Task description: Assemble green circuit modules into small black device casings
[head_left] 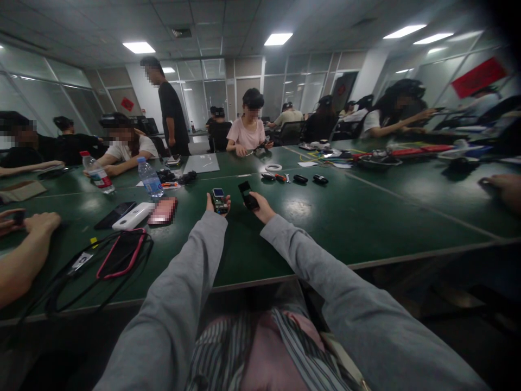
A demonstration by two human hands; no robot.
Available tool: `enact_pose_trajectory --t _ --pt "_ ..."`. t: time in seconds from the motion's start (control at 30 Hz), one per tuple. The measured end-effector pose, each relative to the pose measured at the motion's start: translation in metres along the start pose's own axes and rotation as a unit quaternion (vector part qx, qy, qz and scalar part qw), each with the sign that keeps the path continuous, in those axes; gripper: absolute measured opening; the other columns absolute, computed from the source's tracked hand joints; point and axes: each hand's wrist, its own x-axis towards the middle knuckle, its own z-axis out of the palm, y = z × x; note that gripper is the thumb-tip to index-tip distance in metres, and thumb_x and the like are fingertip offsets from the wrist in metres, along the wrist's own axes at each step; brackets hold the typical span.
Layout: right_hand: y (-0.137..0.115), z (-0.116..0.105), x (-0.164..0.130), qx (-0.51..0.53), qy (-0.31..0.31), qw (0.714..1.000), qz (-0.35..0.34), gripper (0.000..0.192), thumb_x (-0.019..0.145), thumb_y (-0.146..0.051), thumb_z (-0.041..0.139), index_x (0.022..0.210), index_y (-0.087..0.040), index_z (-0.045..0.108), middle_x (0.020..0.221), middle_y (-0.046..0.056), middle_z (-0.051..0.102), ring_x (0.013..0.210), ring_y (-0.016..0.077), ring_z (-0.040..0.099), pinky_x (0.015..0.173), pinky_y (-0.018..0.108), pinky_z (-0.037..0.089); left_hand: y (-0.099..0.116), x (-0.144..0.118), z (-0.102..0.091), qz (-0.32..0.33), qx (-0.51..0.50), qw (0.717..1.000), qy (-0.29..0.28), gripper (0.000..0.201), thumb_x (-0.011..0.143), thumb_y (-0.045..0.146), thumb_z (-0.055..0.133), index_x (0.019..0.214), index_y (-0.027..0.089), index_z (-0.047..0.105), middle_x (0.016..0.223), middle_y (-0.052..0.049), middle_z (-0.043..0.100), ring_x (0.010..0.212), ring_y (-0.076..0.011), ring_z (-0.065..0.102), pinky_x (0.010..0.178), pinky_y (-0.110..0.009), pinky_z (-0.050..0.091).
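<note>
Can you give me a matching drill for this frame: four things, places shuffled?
Things:
1 small device with a screen
2 black part
3 roll of tape
4 pink phone case

Places:
A on the table beyond the hands
B in the right hand
C on the table at the near left
D in the left hand

Pairs: 1-D, 2-B, 3-A, 4-C

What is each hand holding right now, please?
Left hand: closed on a small device with a screen.
Right hand: closed on a black device.

Green table (pixel 366 217); grey sleeves (pixel 183 304); black device (pixel 248 196).
</note>
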Motion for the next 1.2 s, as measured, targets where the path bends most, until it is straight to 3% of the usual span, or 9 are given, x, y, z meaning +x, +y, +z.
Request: enact_pose_trajectory --t 0.17,0.37,0.7,1.07,1.2 --pt "0.007 -0.003 0.004 -0.127 0.0 0.992 -0.014 0.028 0.073 -0.038 0.065 0.094 -0.02 0.06 0.082 0.0 0.063 0.071 0.0123 0.059 0.054 0.02 0.047 0.001 -0.005 0.003 -0.007 0.019 1.0 -0.003 0.063 0.087 0.064 0.031 0.108 0.014 0.062 0.063 -0.006 0.062 0.05 -0.0159 0.059 0.044 -0.025 0.045" --pt "0.01 -0.003 0.003 -0.186 -0.025 0.982 -0.023 0.034 0.075 -0.044 0.062 0.1 -0.022 0.062 0.088 0.0 0.064 0.076 0.0132 0.059 0.059 0.022 0.046 0.002 -0.004 0.004 -0.023 0.045 0.998 -0.029 0.066 0.088 0.065 0.028 0.116 0.014 0.06 0.057 -0.005 0.06 0.043 -0.0149 0.055 0.041 -0.025 0.042" --pt "0.012 -0.003 0.008 -0.261 -0.014 0.958 -0.118 0.024 0.077 -0.031 0.063 0.095 -0.016 0.064 0.099 0.006 0.066 0.095 0.0159 0.06 0.093 0.032 0.045 0.002 0.001 0.001 -0.043 0.077 0.993 -0.077 0.069 0.088 0.065 0.022 0.122 0.016 0.055 0.053 -0.002 0.056 0.041 -0.0147 0.054 0.041 -0.025 0.043" --pt "0.018 -0.01 0.016 -0.248 0.004 0.961 -0.122 0.028 0.078 -0.035 0.062 0.099 -0.017 0.056 0.103 0.006 0.065 0.099 0.0148 0.06 0.093 0.032 0.046 0.002 0.002 0.0 -0.048 0.072 0.993 -0.077 0.067 0.087 0.067 0.024 0.113 0.016 0.06 0.054 -0.002 0.055 0.043 -0.0149 0.055 0.042 -0.025 0.043" --pt "0.016 -0.009 0.012 -0.283 -0.002 0.95 -0.132 0.028 0.078 -0.037 0.062 0.096 -0.016 0.058 0.103 0.007 0.064 0.098 0.0154 0.06 0.093 0.033 0.045 0.002 -0.002 0.003 -0.047 0.061 0.995 -0.068 0.066 0.087 0.066 0.025 0.112 0.015 0.061 0.054 -0.003 0.055 0.044 -0.0153 0.055 0.041 -0.025 0.043"
